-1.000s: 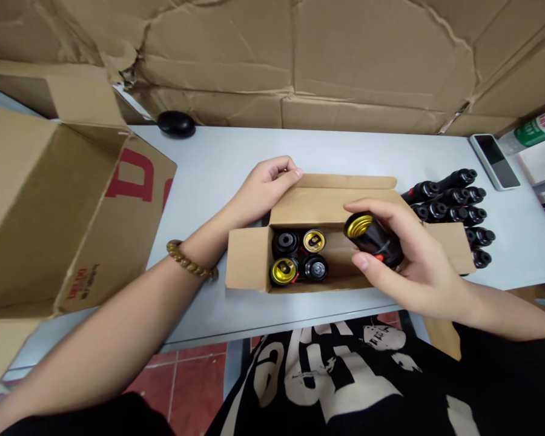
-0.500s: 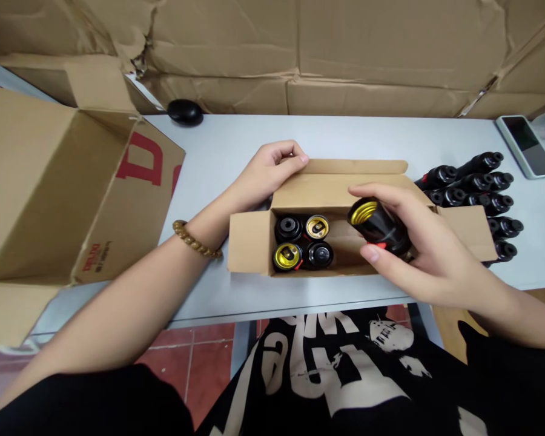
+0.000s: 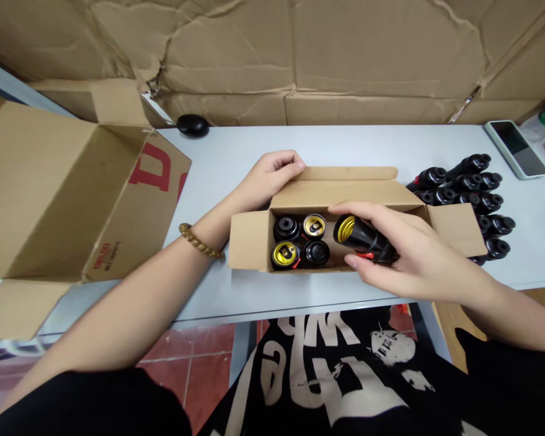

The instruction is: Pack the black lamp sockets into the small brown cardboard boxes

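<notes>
In my right hand (image 3: pixel 409 260) is a black cylinder (image 3: pixel 367 241) with a yellow ringed end and a red bit on its side. It is tilted over the right part of a small open cardboard box (image 3: pixel 349 192), its yellow end facing left. My left hand (image 3: pixel 277 174) has curled fingers pinching the left end of the box's raised back flap (image 3: pixel 349 174). Several similar black cylinders (image 3: pixel 317 252) stand upright at the left of the box; two show gold tops with pull tabs.
Right of the box, several black cylinders with stepped ends (image 3: pixel 476 194) are grouped on the white table (image 3: pixel 209 278). A phone (image 3: pixel 518 148) lies behind them. A large open carton (image 3: pixel 131 212) stands on the left, near a black mouse (image 3: pixel 192 125). Cardboard (image 3: pixel 367 54) lines the back.
My right hand has brought the black cylinder lower and slightly left, closer to the box opening, tipping it flatter. My left hand remains at the flap. The view has shifted slightly.
</notes>
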### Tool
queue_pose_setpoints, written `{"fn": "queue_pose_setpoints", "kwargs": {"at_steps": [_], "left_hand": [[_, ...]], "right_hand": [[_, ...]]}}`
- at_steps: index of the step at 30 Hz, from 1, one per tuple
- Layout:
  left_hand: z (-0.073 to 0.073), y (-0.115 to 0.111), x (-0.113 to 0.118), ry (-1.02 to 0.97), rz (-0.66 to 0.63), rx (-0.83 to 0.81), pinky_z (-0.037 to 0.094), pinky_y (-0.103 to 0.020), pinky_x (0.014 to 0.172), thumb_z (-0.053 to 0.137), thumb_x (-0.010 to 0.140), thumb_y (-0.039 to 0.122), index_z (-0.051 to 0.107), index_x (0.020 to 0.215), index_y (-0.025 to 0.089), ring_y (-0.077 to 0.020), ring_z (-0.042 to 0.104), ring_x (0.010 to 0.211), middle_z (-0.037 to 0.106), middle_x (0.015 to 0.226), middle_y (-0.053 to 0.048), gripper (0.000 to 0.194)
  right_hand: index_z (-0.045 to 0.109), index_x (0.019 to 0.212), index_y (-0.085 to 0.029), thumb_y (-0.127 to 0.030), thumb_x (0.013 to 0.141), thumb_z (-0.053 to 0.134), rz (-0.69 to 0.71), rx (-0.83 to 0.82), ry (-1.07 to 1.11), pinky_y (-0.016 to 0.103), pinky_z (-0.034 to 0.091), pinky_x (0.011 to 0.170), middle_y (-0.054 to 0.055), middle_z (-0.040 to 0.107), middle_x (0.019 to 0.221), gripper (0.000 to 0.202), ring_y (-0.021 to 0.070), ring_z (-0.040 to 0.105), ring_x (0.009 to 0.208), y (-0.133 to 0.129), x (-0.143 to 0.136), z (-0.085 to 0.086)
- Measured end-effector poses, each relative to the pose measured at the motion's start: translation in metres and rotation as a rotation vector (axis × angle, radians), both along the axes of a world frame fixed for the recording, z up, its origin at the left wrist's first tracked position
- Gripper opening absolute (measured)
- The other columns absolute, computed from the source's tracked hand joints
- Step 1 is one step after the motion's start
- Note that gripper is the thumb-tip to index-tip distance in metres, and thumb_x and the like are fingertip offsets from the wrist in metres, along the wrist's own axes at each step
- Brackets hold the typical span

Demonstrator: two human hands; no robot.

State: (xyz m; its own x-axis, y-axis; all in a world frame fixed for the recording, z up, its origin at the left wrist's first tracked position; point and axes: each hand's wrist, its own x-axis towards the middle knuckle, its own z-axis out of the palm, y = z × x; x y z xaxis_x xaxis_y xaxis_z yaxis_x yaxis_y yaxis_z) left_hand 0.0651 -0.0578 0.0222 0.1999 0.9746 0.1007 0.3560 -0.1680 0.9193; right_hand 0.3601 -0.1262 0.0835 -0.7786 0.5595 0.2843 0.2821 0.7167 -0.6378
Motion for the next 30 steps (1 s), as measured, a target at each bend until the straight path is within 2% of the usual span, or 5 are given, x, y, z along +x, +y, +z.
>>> {"fn": "queue_pose_setpoints", "kwargs": {"at_steps": [6, 12, 18, 26, 30], "left_hand": [[-0.0005, -0.0006, -0.0031, 0.09, -0.03, 0.081, 0.047, -0.032, 0.073, 0.067, 0.099, 0.052, 0.061, 0.079, 0.023, -0.0204, 0.054, 0.079, 0.06, 0.078, -0.001, 0.035], [-0.0005, 0.0007, -0.0043, 0.121, -0.049, 0.091, 0.048, -0.033, 0.075, 0.067, 0.098, 0.053, 0.067, 0.084, 0.023, -0.0209, 0.057, 0.081, 0.066, 0.08, -0.001, 0.033], [0.0, 0.0018, -0.0058, 0.152, -0.07, 0.098, 0.046, -0.033, 0.074, 0.066, 0.101, 0.052, 0.067, 0.082, 0.022, -0.0202, 0.057, 0.079, 0.067, 0.078, -0.001, 0.036], [0.0032, 0.0019, -0.0044, 0.19, -0.106, 0.096, 0.045, -0.033, 0.073, 0.062, 0.102, 0.056, 0.067, 0.083, 0.022, -0.0204, 0.057, 0.079, 0.066, 0.078, -0.001, 0.039], [0.0022, 0.003, -0.0054, 0.199, -0.108, 0.113, 0.045, -0.033, 0.074, 0.061, 0.101, 0.056, 0.068, 0.084, 0.022, -0.0208, 0.057, 0.08, 0.066, 0.079, -0.001, 0.038]], "right_hand": [[0.064, 0.162, -0.03, -0.012, 0.098, 0.069, 0.049, 0.041, 0.031, 0.04, 0.077, 0.096, 0.005, 0.086, 0.142, 0.067, 0.0279, 0.088, 0.118, -0.0013, 0.0029, -0.0012], [0.059, 0.171, -0.03, -0.035, 0.113, 0.073, -0.052, 0.0, 0.07, 0.046, 0.074, 0.111, 0.009, 0.08, 0.154, 0.06, 0.0313, 0.085, 0.129, 0.0003, 0.0041, 0.0011], [0.054, 0.176, -0.029, -0.039, 0.119, 0.063, -0.013, -0.016, 0.035, 0.056, 0.065, 0.128, 0.01, 0.071, 0.17, 0.058, 0.0346, 0.074, 0.151, 0.0031, 0.0045, -0.0013], [0.061, 0.168, -0.029, -0.042, 0.109, 0.079, -0.038, 0.009, 0.091, 0.048, 0.072, 0.113, 0.011, 0.078, 0.156, 0.063, 0.0332, 0.08, 0.136, 0.0042, 0.0062, -0.0058], [0.069, 0.158, -0.028, -0.036, 0.111, 0.073, -0.101, 0.054, 0.093, 0.046, 0.073, 0.107, 0.01, 0.083, 0.144, 0.047, 0.0299, 0.083, 0.125, 0.0024, 0.0012, -0.0087]]}}
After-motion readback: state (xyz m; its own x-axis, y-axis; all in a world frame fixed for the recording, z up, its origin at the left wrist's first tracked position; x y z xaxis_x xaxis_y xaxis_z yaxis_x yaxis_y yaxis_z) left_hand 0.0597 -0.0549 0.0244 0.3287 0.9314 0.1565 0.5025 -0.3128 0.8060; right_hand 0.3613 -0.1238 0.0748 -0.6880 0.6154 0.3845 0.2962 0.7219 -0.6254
